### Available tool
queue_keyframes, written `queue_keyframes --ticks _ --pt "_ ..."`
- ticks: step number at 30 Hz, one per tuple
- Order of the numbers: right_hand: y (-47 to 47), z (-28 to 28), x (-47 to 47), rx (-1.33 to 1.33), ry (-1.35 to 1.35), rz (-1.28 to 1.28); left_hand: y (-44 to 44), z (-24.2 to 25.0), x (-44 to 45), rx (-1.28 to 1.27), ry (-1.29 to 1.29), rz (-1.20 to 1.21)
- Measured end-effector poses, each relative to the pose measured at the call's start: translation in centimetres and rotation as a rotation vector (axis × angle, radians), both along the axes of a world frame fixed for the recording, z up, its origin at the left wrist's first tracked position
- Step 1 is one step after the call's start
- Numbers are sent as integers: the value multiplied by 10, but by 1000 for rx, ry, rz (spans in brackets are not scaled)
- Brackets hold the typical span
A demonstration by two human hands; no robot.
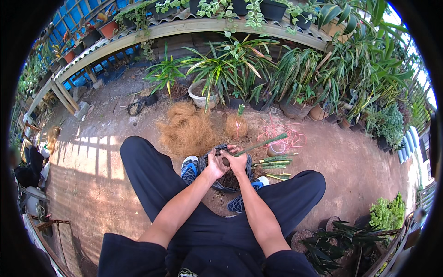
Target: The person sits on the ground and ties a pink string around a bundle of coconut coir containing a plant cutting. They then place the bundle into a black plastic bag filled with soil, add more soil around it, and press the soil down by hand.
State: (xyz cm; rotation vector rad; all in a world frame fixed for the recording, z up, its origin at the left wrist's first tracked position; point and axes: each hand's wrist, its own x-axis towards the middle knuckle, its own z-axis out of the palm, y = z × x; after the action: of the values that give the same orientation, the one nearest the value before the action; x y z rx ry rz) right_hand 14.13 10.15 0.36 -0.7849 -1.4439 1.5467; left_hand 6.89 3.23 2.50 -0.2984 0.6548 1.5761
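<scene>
Both my hands work together above a black plastic bag point(221, 188) of dark soil point(229, 181). A long green leaf cutting point(265, 141), like a snake plant's, slants up to the right from my right hand point(238, 160), which grips its lower end. Around that end is a dark clump of soil point(226, 161), partly hidden by fingers. My left hand point(216, 164) cups the clump from the left. Several more leaf cuttings point(275, 161) lie on the ground right of the bag. Beyond it stands a coconut-fibre ball point(236, 128) tied with pink string, a leaf piece upright in it.
A loose heap of coconut fibre point(187, 130) lies beyond my left foot. Tangled pink plastic string point(285, 133) surrounds a clear plastic cup point(276, 149). Potted plants line the far side, including a white pot point(202, 95), under a wooden-edged shelf point(207, 25).
</scene>
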Motion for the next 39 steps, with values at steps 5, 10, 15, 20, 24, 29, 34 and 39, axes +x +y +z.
queue_keyframes --ticks 5,10,15,20,24,29,34,39 --pt "-5 10 0 -62 110 197 2 2 10 15 49 165" --pt "-5 24 -1 -88 -81 120 -1 2 10 93 -65 163" --pt "-2 25 -3 -64 -216 20 -2 4 17 85 -146 177" --pt "0 26 -4 -130 -189 -14 -3 8 16 105 -90 132" --pt "11 31 3 -293 -78 60 -1 6 7 120 -81 157" --pt "19 38 5 -363 111 138 7 -5 0 -95 -57 295" --pt "19 46 11 -538 173 123 13 -18 0 -196 42 237" --pt "10 47 8 -868 563 210 15 -19 2 -185 82 233"
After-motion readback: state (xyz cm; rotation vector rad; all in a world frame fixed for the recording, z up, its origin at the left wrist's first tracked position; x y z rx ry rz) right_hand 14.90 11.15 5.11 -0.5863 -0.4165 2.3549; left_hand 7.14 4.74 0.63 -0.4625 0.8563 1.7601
